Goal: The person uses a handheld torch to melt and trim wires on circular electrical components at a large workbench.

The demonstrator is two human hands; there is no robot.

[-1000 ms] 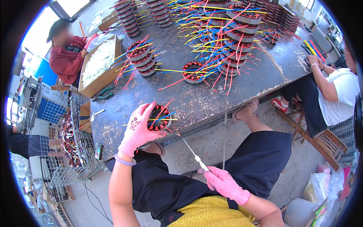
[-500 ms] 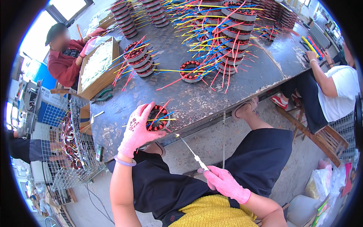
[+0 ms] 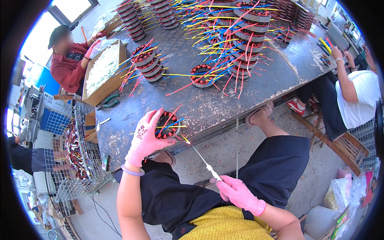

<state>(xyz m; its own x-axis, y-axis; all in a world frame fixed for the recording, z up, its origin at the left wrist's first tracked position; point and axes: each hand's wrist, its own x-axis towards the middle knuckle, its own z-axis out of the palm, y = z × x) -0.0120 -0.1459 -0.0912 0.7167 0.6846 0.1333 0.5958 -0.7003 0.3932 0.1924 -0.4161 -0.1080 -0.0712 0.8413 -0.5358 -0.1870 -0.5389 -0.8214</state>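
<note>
My left hand [image 3: 145,136], in a pink glove, is closed round the near side of a motor stator [image 3: 168,127] at the table's front edge. Red, blue and yellow leads stick out of that ring, and my palm hides part of it. In my right hand [image 3: 240,193], also pink-gloved, is a thin rod with a white handle [image 3: 213,173]. It points up and left past the table edge. Its end glows yellow-orange beside the stator, close to my left thumb; whether that is a flame I cannot tell.
Tall stacks of wired stators [image 3: 250,44] fill the table's far side, with a shorter stack [image 3: 148,64] and a single stator [image 3: 202,76] nearer. Pliers [image 3: 109,101] lie beside a cardboard box [image 3: 105,72]. A wire basket [image 3: 76,156] stands left. Co-workers sit left and right.
The rod's tip has risen slightly and glows longer and more orange. My left hand and the stator hold still. The co-worker at right has raised a hand with coloured leads.
</note>
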